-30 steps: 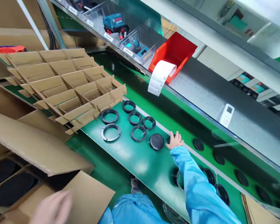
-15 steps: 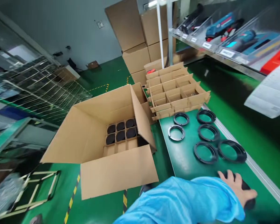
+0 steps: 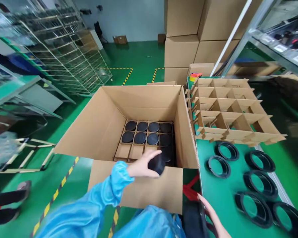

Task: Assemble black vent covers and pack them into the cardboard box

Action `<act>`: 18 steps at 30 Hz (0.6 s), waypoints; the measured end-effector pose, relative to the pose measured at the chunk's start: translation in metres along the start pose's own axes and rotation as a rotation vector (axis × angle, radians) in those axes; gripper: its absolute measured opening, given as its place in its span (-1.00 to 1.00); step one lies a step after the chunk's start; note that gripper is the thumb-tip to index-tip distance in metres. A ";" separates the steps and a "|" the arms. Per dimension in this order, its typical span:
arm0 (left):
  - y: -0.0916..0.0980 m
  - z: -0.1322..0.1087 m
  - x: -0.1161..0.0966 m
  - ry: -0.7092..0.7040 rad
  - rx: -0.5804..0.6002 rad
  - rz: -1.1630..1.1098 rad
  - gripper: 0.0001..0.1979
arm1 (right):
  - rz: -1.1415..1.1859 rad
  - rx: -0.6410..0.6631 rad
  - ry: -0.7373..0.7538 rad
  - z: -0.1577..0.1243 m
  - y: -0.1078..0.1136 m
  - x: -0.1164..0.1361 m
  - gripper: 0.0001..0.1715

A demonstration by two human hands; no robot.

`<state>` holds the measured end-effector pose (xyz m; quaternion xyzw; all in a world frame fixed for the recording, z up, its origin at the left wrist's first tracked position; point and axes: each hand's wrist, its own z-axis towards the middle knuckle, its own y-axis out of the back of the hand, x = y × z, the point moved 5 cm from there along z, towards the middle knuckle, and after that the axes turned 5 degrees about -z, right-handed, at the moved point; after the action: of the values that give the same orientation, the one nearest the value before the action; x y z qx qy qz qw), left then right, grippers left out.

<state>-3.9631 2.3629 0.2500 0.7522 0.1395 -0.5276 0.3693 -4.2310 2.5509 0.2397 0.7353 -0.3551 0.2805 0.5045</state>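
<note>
My left hand (image 3: 144,165), in a blue sleeve, is closed round a black round part (image 3: 157,163) above the near edge of the open cardboard box (image 3: 144,100). Inside, a cardboard divider (image 3: 122,151) holds several black round parts (image 3: 140,138) in its cells; the near left cells show bare cardboard. Low on the right, my right hand (image 3: 211,215) grips a larger black part (image 3: 194,218) beside the bench edge. That part is blurred and cut off by the frame, so its kind is unclear.
Several black rings (image 3: 254,208) lie on the green bench (image 3: 221,198). Behind them sits a cardboard divider grid (image 3: 235,109). Stacked cartons (image 3: 181,53) stand at the back, a wire rack (image 3: 64,49) at left. Another person's legs (image 3: 10,201) show at lower left.
My left hand has moved from the bench to above the box, carrying a black part. My right hand has come into view with another black part. The view has turned left.
</note>
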 end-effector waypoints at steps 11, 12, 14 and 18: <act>0.050 0.028 0.263 0.434 0.029 0.520 0.13 | -0.942 0.313 0.088 0.327 -0.193 0.043 0.54; 0.043 0.031 0.271 0.404 0.057 0.516 0.13 | -1.012 0.383 0.097 0.336 -0.210 0.028 0.55; 0.033 0.037 0.283 0.340 0.099 0.503 0.12 | -1.093 0.467 0.139 0.344 -0.235 0.004 0.57; 0.020 0.043 0.299 0.272 0.140 0.464 0.11 | -1.112 0.486 0.168 0.341 -0.251 -0.025 0.52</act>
<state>-3.8601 2.2651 -0.0170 0.8514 -0.0248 -0.3317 0.4055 -4.0254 2.2957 -0.0297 0.8799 0.1971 0.1051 0.4194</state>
